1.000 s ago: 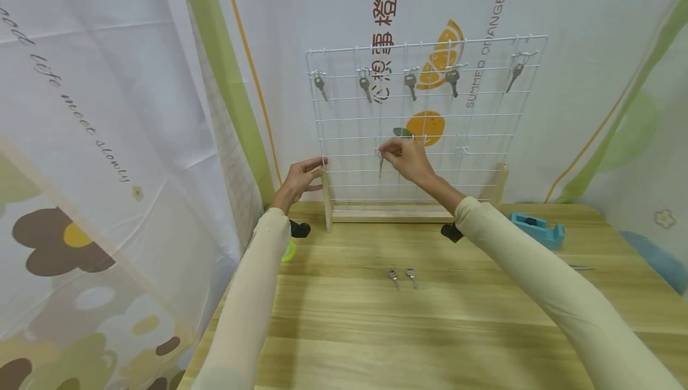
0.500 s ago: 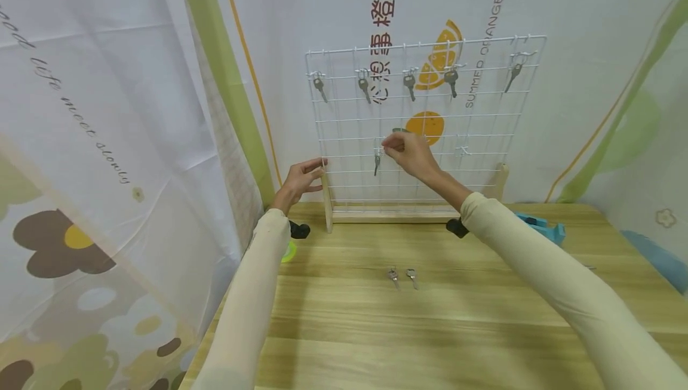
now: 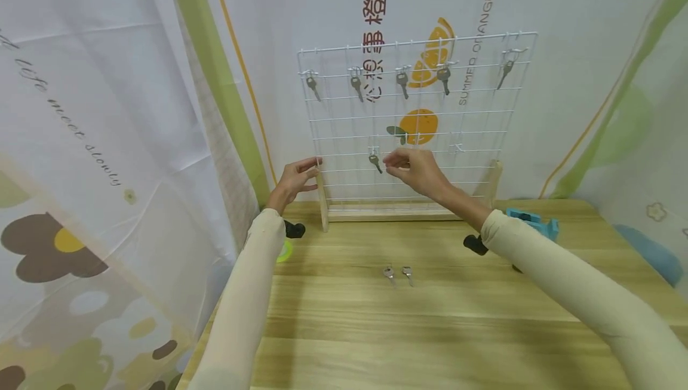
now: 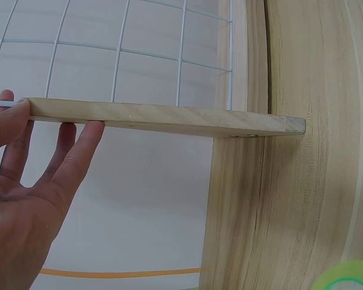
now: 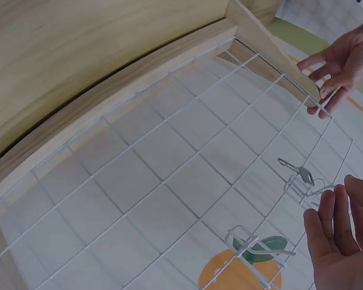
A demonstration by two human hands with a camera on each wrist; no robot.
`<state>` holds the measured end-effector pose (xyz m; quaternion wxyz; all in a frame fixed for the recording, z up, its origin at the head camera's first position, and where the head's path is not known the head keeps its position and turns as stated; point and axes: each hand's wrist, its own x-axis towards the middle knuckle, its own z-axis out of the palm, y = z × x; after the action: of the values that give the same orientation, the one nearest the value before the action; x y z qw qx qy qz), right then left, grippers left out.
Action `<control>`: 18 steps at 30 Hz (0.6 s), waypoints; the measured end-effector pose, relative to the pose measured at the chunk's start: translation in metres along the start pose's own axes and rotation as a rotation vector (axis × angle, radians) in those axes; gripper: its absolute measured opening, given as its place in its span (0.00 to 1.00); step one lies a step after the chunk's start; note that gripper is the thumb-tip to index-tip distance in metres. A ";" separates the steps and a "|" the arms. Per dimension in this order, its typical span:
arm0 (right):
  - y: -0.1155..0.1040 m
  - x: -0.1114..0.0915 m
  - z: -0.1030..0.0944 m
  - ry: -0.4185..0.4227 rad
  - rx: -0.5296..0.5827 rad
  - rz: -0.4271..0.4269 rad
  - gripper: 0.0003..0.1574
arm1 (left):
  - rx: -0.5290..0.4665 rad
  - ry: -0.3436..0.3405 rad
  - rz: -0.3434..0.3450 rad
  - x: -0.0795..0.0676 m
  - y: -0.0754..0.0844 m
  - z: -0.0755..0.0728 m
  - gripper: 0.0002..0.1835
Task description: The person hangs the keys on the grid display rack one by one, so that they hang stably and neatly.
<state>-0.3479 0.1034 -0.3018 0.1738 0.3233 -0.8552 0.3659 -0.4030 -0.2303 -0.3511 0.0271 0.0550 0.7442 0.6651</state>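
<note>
A white wire grid rack (image 3: 414,114) stands upright in a wooden base at the back of the table. My left hand (image 3: 294,182) grips the rack's left wooden side post (image 4: 163,116) near its top, thumb on one face and fingertips on the other. One key (image 3: 374,162) hangs from a white hook midway down the grid. Just right of that key is my right hand (image 3: 421,170), holding nothing, its fingers loosely bent. In the right wrist view, the fingertips (image 5: 326,202) are apart from the key. Two more keys, one of them a key (image 3: 407,275), lie on the table.
Along the upper grid several keys hang on hooks, among them a key (image 3: 402,83). A bare hook (image 3: 457,148) sits lower right. A blue tape dispenser (image 3: 537,226) stands at right, partly behind the right sleeve. A green-yellow ring (image 3: 285,251) lies at left.
The right hand has let go of the key, which now hangs on its hook, and has drawn back to the right and slightly down. The left hand stays on the post.
</note>
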 end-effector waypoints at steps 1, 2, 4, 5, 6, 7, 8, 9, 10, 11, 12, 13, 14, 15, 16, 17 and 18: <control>0.001 -0.004 0.000 -0.003 -0.006 -0.005 0.10 | 0.000 -0.002 0.001 0.000 0.000 0.000 0.24; 0.001 -0.008 0.000 -0.008 -0.010 -0.011 0.10 | 0.002 -0.003 0.003 -0.001 0.000 0.000 0.24; 0.003 -0.015 0.001 -0.017 -0.009 -0.024 0.10 | 0.006 -0.006 0.005 -0.002 0.000 0.000 0.24; 0.004 -0.018 0.002 -0.022 -0.010 -0.030 0.10 | 0.007 -0.008 0.006 -0.002 0.000 0.000 0.24; 0.004 -0.022 0.002 -0.026 -0.010 -0.034 0.10 | 0.009 -0.008 0.006 -0.002 0.000 -0.001 0.24; 0.005 -0.025 0.003 -0.031 -0.007 -0.036 0.10 | 0.011 -0.009 0.006 -0.003 0.000 -0.001 0.24; 0.006 -0.029 0.003 -0.039 -0.001 -0.034 0.10 | 0.015 -0.009 0.006 -0.003 0.001 -0.001 0.24; 0.007 -0.032 0.004 -0.046 0.003 -0.028 0.11 | 0.016 -0.009 0.005 -0.004 0.001 -0.001 0.24; 0.008 -0.035 0.005 -0.052 0.004 -0.024 0.10 | 0.016 -0.008 0.005 -0.004 0.001 -0.001 0.23; 0.008 -0.038 0.005 -0.058 0.007 -0.019 0.11 | 0.016 -0.008 0.004 -0.004 0.001 0.000 0.23; 0.009 -0.041 0.005 -0.063 0.013 -0.016 0.11 | 0.018 -0.009 0.003 -0.004 0.001 0.000 0.23; 0.010 -0.043 0.006 -0.068 0.018 -0.014 0.11 | 0.018 -0.010 0.003 -0.004 0.002 0.000 0.24; 0.011 -0.046 0.007 -0.072 0.021 -0.013 0.10 | 0.017 -0.009 0.002 -0.004 0.002 0.000 0.24; 0.013 -0.049 0.008 -0.075 0.020 -0.016 0.10 | 0.017 -0.008 0.001 -0.004 0.002 0.000 0.24; 0.014 -0.052 0.010 -0.080 0.020 -0.019 0.10 | 0.021 -0.009 0.000 -0.004 0.002 0.001 0.24; 0.016 -0.055 0.011 -0.085 0.020 -0.019 0.11 | 0.024 -0.011 -0.001 -0.004 0.003 0.001 0.24; 0.017 -0.057 0.013 -0.091 0.019 -0.020 0.11 | 0.027 -0.011 -0.003 -0.004 0.003 0.001 0.24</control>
<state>-0.3183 0.1275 -0.3499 0.1353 0.3498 -0.8555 0.3570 -0.3991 -0.2291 -0.3486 0.0315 0.0582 0.7530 0.6547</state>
